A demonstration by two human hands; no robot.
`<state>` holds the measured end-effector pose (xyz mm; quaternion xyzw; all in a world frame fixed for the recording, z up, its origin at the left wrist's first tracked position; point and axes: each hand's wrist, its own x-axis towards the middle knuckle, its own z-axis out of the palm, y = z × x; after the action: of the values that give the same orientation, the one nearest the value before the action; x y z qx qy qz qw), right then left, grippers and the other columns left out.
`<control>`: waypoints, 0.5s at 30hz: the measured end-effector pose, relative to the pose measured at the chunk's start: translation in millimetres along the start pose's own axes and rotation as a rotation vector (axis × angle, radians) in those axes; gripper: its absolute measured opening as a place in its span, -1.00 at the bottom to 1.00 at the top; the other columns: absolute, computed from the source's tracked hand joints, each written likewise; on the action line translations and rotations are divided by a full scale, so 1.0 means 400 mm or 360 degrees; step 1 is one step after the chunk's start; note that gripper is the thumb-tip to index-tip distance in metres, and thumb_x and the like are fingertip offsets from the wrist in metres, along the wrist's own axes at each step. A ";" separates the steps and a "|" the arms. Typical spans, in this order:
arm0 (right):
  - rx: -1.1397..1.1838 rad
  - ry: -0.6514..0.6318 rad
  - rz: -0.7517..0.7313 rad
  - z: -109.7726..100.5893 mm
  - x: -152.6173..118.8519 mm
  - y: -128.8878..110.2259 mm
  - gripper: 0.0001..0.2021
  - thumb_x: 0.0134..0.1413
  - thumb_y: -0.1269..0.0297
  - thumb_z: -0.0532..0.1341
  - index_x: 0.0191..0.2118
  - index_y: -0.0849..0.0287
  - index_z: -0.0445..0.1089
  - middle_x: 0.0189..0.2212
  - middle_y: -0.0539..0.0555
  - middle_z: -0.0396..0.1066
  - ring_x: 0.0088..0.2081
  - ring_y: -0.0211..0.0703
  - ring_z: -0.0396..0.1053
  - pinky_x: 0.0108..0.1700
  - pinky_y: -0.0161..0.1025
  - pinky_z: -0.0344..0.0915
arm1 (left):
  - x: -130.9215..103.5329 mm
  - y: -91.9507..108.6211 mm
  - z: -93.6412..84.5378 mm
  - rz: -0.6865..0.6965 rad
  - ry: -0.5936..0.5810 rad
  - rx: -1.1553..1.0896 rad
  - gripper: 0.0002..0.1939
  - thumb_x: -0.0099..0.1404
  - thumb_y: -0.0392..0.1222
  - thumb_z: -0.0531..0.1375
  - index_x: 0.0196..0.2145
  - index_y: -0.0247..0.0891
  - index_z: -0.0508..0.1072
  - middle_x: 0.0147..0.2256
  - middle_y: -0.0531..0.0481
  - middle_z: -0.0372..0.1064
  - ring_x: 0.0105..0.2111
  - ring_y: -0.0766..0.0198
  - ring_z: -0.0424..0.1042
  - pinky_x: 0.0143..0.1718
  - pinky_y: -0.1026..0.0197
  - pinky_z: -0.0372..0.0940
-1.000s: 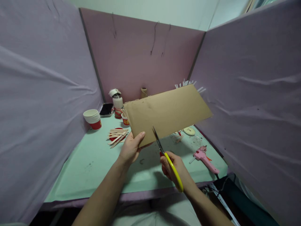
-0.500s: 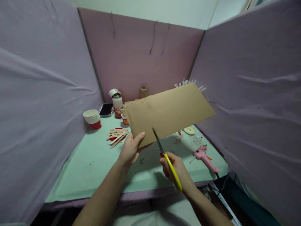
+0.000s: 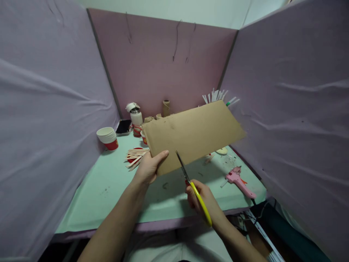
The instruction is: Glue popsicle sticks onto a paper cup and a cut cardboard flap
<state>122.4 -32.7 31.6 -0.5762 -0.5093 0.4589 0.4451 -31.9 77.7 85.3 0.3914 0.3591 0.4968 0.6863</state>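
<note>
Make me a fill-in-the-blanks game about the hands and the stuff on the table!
1. The left hand holds the cardboard, and the right hand holds the ____.
2. The glue gun is coloured ____.
3. The stacked cups stand near the ____ edge of the table.
4. The wooden sticks lie on something coloured ____.

Missing words: scissors; pink; left; red.

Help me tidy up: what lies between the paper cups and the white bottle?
A flat black object, perhaps a phone, lies between the paper cups and white bottle in the head view.
</note>
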 end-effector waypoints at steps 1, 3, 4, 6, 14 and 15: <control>-0.0011 -0.0007 -0.0022 0.000 -0.003 -0.001 -0.46 -0.02 -0.35 0.11 -0.51 0.10 0.12 -0.72 -0.14 0.09 -0.67 -0.37 0.02 -0.62 -0.36 -0.06 | -0.002 -0.005 -0.001 -0.0002 -0.0014 0.0016 -0.42 -0.07 -0.17 0.43 -0.07 -0.37 0.45 -0.23 -0.20 0.56 -0.27 0.04 0.55 -0.25 0.09 0.47; -0.0025 -0.0016 -0.0057 -0.002 -0.008 -0.003 -0.44 0.01 -0.37 0.06 -0.48 0.11 0.15 -0.69 -0.13 0.11 -0.67 -0.36 0.04 -0.62 -0.36 -0.02 | -0.008 -0.013 -0.002 -0.0007 -0.0048 0.0037 -0.42 -0.05 -0.17 0.43 -0.05 -0.35 0.45 -0.19 -0.20 0.56 -0.24 0.04 0.55 -0.24 0.11 0.46; -0.0034 -0.0022 -0.0061 -0.003 -0.010 -0.005 -0.44 0.02 -0.38 0.04 -0.47 0.11 0.15 -0.69 -0.12 0.12 -0.66 -0.36 0.05 -0.62 -0.36 -0.01 | -0.010 -0.017 -0.003 -0.0008 -0.0064 0.0041 -0.42 -0.04 -0.16 0.43 -0.05 -0.34 0.45 -0.17 -0.20 0.55 -0.22 0.04 0.54 -0.22 0.10 0.45; -0.0065 -0.0045 -0.0057 -0.005 -0.013 -0.010 -0.43 0.03 -0.39 0.01 -0.47 0.12 0.15 -0.68 -0.11 0.14 -0.66 -0.35 0.07 -0.62 -0.35 0.01 | -0.014 -0.021 -0.004 -0.0005 -0.0082 0.0042 -0.44 -0.03 -0.16 0.42 -0.05 -0.33 0.45 -0.15 -0.20 0.55 -0.20 0.04 0.54 -0.20 0.10 0.45; -0.0146 -0.0045 -0.0052 -0.007 -0.016 -0.017 -0.44 0.07 -0.36 0.00 -0.47 0.11 0.14 -0.70 -0.10 0.17 -0.67 -0.34 0.11 -0.61 -0.36 0.03 | -0.017 -0.017 -0.005 0.0001 -0.0095 0.0071 -0.40 -0.03 -0.13 0.42 -0.03 -0.34 0.43 -0.12 -0.20 0.54 -0.17 0.04 0.53 -0.18 0.12 0.43; -0.0154 -0.0044 -0.0055 -0.007 -0.016 -0.016 -0.45 0.08 -0.35 0.00 -0.47 0.11 0.14 -0.70 -0.10 0.18 -0.67 -0.34 0.11 -0.61 -0.36 0.03 | -0.016 -0.017 -0.005 -0.0003 -0.0095 0.0072 -0.39 -0.03 -0.13 0.43 -0.02 -0.35 0.43 -0.12 -0.20 0.54 -0.17 0.04 0.53 -0.18 0.12 0.43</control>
<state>123.6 -38.8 39.1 -0.5816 -0.5470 0.4339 0.4175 -32.4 70.3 78.9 0.4212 0.3502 0.4759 0.6881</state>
